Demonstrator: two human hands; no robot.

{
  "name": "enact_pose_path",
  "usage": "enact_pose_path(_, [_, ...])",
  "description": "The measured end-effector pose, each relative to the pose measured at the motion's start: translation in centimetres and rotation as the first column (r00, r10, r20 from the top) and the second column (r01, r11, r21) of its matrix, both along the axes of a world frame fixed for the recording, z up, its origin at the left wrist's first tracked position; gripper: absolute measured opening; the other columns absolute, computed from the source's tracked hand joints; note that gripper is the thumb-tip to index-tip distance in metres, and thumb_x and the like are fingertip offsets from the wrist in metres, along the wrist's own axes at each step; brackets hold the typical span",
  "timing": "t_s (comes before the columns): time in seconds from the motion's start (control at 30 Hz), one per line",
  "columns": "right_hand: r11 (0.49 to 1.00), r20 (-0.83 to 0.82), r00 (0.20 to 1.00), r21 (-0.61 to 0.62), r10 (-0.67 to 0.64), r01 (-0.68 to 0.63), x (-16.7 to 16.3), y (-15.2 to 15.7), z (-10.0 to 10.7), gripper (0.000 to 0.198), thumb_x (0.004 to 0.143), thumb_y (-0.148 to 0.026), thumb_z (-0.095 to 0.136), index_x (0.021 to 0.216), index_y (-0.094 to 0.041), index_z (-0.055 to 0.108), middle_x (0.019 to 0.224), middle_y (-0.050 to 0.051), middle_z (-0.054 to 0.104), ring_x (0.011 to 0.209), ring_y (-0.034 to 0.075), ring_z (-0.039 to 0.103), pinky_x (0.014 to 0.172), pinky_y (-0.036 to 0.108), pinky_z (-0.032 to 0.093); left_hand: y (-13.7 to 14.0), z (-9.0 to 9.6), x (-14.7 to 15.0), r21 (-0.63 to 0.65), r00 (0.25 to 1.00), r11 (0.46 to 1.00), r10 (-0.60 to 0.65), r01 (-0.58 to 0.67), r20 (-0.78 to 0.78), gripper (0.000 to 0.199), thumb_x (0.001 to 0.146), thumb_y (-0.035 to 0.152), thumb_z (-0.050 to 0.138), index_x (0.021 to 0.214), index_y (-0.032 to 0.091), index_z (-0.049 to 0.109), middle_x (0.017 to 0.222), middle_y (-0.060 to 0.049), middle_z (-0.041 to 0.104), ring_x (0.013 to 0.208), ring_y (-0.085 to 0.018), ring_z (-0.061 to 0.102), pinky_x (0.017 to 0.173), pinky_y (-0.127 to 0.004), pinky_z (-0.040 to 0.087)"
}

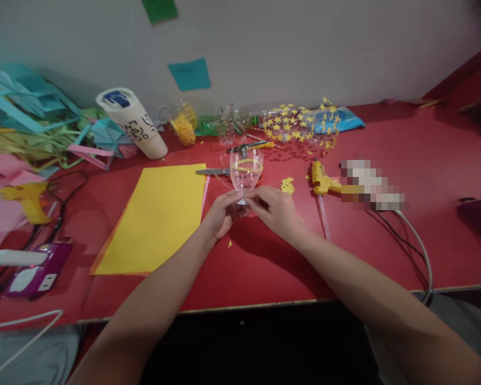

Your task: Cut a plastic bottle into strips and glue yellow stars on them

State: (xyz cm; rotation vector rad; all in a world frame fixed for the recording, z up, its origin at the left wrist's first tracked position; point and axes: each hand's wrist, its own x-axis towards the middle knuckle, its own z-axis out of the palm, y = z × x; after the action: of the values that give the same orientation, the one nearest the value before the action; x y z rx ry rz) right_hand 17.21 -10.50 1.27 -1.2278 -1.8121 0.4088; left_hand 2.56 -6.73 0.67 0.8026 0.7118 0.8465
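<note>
Currently, left hand (222,213) and right hand (280,210) pinch the clear cup (245,175), upright above their fingers (230,200).

We see a tall white cup (136,124) on the red desk (409,141); we see a blue note (189,75) and a green note (160,9) on the wall (288,48); we spot a purple plug box (40,271).

Black lettering (138,128), unreadable, on white cylinder (131,122)
</note>
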Motion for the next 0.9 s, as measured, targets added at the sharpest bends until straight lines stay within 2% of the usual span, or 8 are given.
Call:
enact_pose_path(0.17, [1.000,-0.004,1.000,-0.006,0.011,-0.011,-0.02,0.02,0.08,0.016,0.087,-0.022,0.051,0.082,-0.019,0.066,0.079,0.005,0.072,0.071,0.015,0.064,0.065,0.025,0.047,0.14,-0.03,-0.06,0.016,1.000,1.000,-0.005,0.005,0.005,0.017,0.065,0.027,0.074,0.066,0.013,0.064,0.057,-0.002,0.061,0.052,-0.010,0.056,0.053,-0.022,0.044])
enact_pose_path(0.37, [0.997,-0.038,0.997,0.009,-0.070,0.071,0.09,-0.31,0.54,0.017,0.089,-0.028,0.051,0.084,-0.020,0.065,0.073,0.002,0.068,0.068,0.014,0.062,0.063,0.024,0.045,-0.15,0.38,0.06,0.010,0.999,0.999,-0.047,0.047,0.003,0.020,0.060,0.026,0.078,0.068,0.012,0.066,0.060,0.000,0.060,0.052,-0.008,0.055,0.055,-0.021,0.045])
enact_pose_path(0.5, [1.000,0.001,1.000,0.013,-0.021,0.021,-0.17,-0.55,0.61,0.018,0.090,-0.028,0.049,0.085,-0.020,0.065,0.078,0.004,0.069,0.071,0.013,0.061,0.065,0.025,0.044,-0.21,0.19,0.11,-0.016,0.999,0.999,-0.052,0.052,-0.017,0.024,0.054,0.024,0.082,0.068,0.012,0.066,0.058,0.000,0.060,0.052,-0.008,0.054,0.055,-0.021,0.044])
enact_pose_path(0.7, [0.993,-0.066,0.992,0.040,-0.105,0.108,0.01,-0.55,0.90,0.018,0.090,-0.027,0.050,0.089,-0.019,0.066,0.070,0.000,0.065,0.061,0.012,0.056,0.060,0.024,0.042,-0.13,0.22,0.02,0.028,0.998,0.998,-0.060,0.060,0.005,0.021,0.062,0.029,0.077,0.064,0.012,0.065,0.056,-0.001,0.058,0.051,-0.008,0.052,0.052,-0.020,0.041])
enact_pose_path(0.9, [0.991,-0.071,0.989,0.028,-0.130,0.133,0.15,-0.29,0.82,0.018,0.089,-0.027,0.050,0.092,-0.019,0.066,0.074,0.001,0.066,0.065,0.012,0.058,0.062,0.025,0.042,-0.22,0.30,-0.02,0.054,0.997,0.996,-0.075,0.075,-0.010,0.020,0.065,0.029,0.074,0.065,0.012,0.064,0.055,0.000,0.057,0.052,-0.008,0.052,0.053,-0.021,0.041])
